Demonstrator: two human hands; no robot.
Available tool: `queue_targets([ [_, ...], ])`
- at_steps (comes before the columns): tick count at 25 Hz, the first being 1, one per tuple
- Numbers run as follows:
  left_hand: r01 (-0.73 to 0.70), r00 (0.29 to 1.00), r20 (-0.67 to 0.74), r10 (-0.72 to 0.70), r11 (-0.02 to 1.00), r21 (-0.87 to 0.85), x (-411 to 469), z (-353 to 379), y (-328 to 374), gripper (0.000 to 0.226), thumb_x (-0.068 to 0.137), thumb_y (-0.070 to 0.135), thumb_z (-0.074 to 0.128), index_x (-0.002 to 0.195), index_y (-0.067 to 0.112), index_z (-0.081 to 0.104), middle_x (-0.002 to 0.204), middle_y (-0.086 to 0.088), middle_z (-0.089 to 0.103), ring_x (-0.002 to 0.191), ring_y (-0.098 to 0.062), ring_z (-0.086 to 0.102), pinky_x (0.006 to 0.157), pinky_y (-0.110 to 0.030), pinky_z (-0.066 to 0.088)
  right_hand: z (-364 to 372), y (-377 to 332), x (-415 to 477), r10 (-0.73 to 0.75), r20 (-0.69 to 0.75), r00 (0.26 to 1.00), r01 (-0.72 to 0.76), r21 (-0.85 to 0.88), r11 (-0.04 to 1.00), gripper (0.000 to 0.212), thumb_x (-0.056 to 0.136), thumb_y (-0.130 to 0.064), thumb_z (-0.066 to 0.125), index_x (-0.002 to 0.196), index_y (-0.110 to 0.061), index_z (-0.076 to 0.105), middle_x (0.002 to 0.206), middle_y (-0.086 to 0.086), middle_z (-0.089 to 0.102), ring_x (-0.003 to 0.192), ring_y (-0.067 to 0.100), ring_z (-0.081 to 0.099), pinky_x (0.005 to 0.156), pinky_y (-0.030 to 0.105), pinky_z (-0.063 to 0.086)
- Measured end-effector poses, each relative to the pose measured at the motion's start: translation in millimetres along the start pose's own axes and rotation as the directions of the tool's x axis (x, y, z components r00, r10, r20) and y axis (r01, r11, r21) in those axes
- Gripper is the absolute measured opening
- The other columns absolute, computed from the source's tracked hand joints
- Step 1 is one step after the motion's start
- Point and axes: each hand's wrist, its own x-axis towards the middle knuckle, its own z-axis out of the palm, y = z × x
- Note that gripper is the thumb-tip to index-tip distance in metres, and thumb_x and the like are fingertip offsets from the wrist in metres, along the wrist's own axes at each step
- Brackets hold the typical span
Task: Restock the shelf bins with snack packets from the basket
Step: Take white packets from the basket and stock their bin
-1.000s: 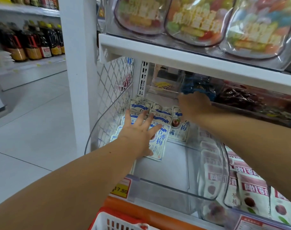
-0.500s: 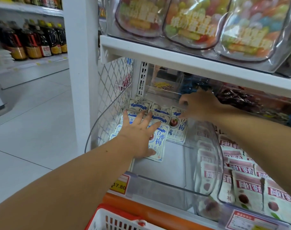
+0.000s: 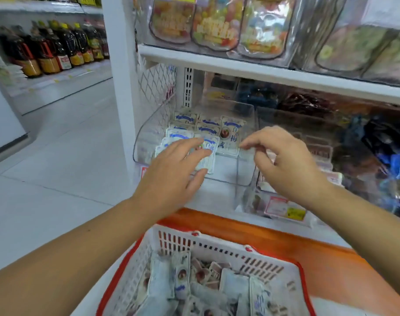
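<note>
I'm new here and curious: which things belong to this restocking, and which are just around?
In the job: basket, snack packets in it, clear bin, blue-printed packets inside, left hand, right hand.
Just around: dark bottles, candy bags above, price tag.

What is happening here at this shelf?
A person is restocking a shop shelf. The left hand is open, fingers straight, above the blue-and-white snack packets lying in a clear bin. The right hand, fingers curled, is at the bin's right wall; whether it pinches the wall is unclear. Neither hand holds a packet. Below, the basket contains spare packets.
</note>
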Motion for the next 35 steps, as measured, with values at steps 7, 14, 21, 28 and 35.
queue_targets([
  [7,0.136,0.801,0.593,-0.079,0.989,-0.052,-152,46,79,0.045,0.091,0.023,0.056,0.135,0.021,0.052,0.145,-0.002,0.041,0.127,-0.022,0.047,0.098,-0.037,0.049,91,7,-190,0.493,0.689,0.532,-0.602,-0.102,0.792,0.030,0.095,-0.003,0.042,0.109,-0.017,0.065,0.106,0.000,0.063,0.075,0.012,0.054,0.063,0.023,0.043],
  [14,0.528,0.353,0.885,-0.303,0.846,0.079,-241,97,99,0.057,0.098,0.035,0.050,0.150,0.024,0.029,0.160,-0.002,0.017,0.145,-0.024,0.022,0.114,-0.036,0.029,137,10,-300,0.505,0.863,-0.011,-0.243,-0.493,0.836,0.078,0.080,-0.024,0.074,0.146,-0.027,0.033,0.153,0.013,0.014,0.140,0.034,0.022,0.108,0.043,0.035],
  [21,0.863,0.315,0.860,-0.402,0.498,-0.084,-223,103,112,0.063,0.092,0.045,0.061,0.147,0.025,0.038,0.148,0.004,0.041,0.131,-0.016,0.045,0.100,-0.026,0.037,119,19,-260,0.527,0.808,0.264,-0.833,-0.084,0.546,0.054,0.073,-0.035,0.083,0.116,-0.019,0.053,0.115,-0.004,0.055,0.098,0.013,0.054,0.078,0.026,0.045],
  [28,0.726,0.133,0.903,-0.408,-0.580,-0.369,-195,92,116,0.048,0.085,0.025,0.072,0.124,0.014,0.046,0.111,-0.009,0.065,0.097,-0.026,0.068,0.076,-0.033,0.059,103,-7,-235,0.434,0.863,0.257,-0.832,0.427,-0.355,0.021,0.081,0.001,0.070,0.101,-0.003,0.063,0.088,0.012,0.070,0.080,0.023,0.069,0.071,0.035,0.054],
  [35,0.782,0.274,0.798,-0.537,-0.358,-0.510,-173,58,122,0.023,0.091,0.025,0.066,0.111,0.015,0.067,0.100,-0.006,0.076,0.096,-0.027,0.071,0.087,-0.041,0.057,86,-29,-220,0.429,0.833,0.349,-0.870,0.458,-0.181,0.033,0.081,-0.013,0.075,0.114,-0.012,0.068,0.111,0.011,0.072,0.099,0.027,0.070,0.088,0.039,0.054],
])
